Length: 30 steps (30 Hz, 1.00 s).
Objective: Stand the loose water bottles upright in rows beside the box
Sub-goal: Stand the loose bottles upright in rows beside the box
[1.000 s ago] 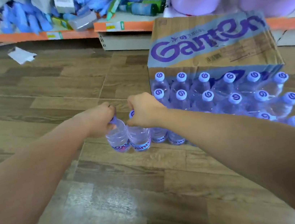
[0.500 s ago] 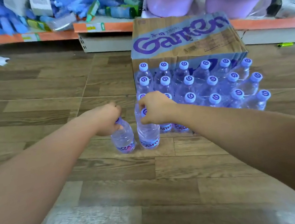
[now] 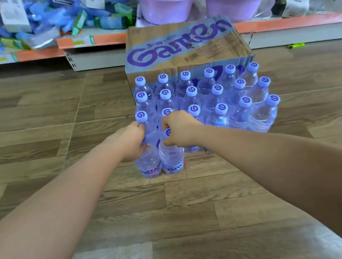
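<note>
Bottles [image 3: 171,160] upright in L grip [image 3: 131,143], R grip [image 3: 180,129].

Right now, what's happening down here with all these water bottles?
A person is lining up Ganten water bottles on the wood floor in front of their cardboard box. Three rows of six stand upright there. The left hand grips the left bottle by its neck, and the right hand grips the right bottle at its cap. Both stand at the near left corner, starting a fourth row.

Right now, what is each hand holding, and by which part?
The left hand grips a clear plastic water bottle by its top; right hand grips the neighbouring clear bottle by its neck, below the cap.
</note>
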{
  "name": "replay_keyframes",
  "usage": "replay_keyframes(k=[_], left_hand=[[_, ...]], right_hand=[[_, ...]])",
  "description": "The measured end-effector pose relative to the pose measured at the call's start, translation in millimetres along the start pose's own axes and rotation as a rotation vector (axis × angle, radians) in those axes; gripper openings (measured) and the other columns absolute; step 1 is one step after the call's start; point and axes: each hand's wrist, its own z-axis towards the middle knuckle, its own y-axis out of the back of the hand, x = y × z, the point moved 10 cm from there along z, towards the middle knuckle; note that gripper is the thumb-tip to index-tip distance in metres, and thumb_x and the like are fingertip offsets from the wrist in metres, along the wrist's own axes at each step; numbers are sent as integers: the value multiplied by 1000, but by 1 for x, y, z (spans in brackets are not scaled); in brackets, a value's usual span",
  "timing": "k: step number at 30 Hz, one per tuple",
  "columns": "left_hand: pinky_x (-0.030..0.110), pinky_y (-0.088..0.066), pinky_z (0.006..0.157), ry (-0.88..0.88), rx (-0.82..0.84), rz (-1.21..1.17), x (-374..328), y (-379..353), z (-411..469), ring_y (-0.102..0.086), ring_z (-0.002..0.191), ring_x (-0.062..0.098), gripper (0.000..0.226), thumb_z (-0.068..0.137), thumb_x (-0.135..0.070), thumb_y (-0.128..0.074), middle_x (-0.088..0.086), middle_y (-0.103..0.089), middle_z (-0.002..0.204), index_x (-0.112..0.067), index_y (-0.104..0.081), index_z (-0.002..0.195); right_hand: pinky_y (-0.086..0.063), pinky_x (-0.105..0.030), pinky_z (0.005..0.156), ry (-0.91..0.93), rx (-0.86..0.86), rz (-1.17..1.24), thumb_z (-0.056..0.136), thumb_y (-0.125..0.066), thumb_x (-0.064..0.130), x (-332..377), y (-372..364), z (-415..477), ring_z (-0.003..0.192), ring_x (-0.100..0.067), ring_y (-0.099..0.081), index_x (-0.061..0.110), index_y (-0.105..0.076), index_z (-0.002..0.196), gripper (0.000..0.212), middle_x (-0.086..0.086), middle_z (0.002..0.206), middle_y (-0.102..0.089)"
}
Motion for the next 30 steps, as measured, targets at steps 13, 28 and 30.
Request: replay_keyframes(k=[13, 28, 30], left_hand=[[35, -41, 90, 77, -101, -306, 18, -7, -6, -51, 107, 27, 42, 88, -29, -61, 9, -43, 118, -7, -47, 120], [27, -39, 82, 57, -141, -380, 25, -4, -3, -46, 91, 18, 38, 82, -29, -68, 0, -42, 98, -14, -56, 114], [26, -38, 81, 58, -131, -388, 25, -5, -4, -46, 90, 18, 38, 82, -30, -68, 1, -46, 99, -14, -55, 114]], right_hand=[[-33, -28, 68, -24, -67, 121, 80, -67, 19, -7, -13, 0, 84, -22, -44, 15, -48, 91, 22, -2, 97, -43], [-43, -30, 76, -44, -87, 124, 81, -67, 24, -11, -14, -2, 90, -23, -47, 7, -53, 112, 37, -11, 116, -51], [-42, -30, 79, -49, -71, 113, 83, -67, 27, -12, -15, -3, 90, -22, -45, 8, -51, 117, 42, -12, 120, -49]])
